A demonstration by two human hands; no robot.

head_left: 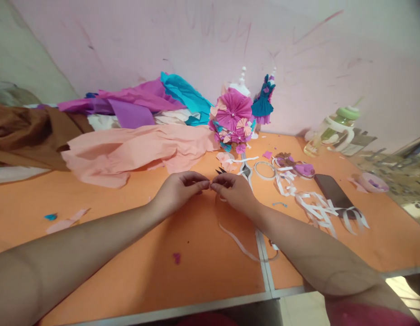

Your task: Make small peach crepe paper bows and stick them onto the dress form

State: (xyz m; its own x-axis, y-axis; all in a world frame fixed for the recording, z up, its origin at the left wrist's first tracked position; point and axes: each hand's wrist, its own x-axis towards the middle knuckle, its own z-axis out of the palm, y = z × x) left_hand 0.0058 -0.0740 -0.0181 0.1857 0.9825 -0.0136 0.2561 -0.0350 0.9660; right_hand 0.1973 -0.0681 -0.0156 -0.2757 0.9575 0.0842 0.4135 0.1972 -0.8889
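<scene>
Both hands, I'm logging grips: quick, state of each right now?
Left hand: closed in a pinch; anything held can't be told.
Right hand: closed in a pinch; contents unclear.

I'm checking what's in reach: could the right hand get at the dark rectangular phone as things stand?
Probably yes: the dark phone lies right of the right hand, only loose white ribbon strips overlapping one end. The fingers look pinched together, though.

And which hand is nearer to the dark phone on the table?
Right. The right hand is to the left of the dark phone; the left hand is farther left, beyond the right hand.
</scene>
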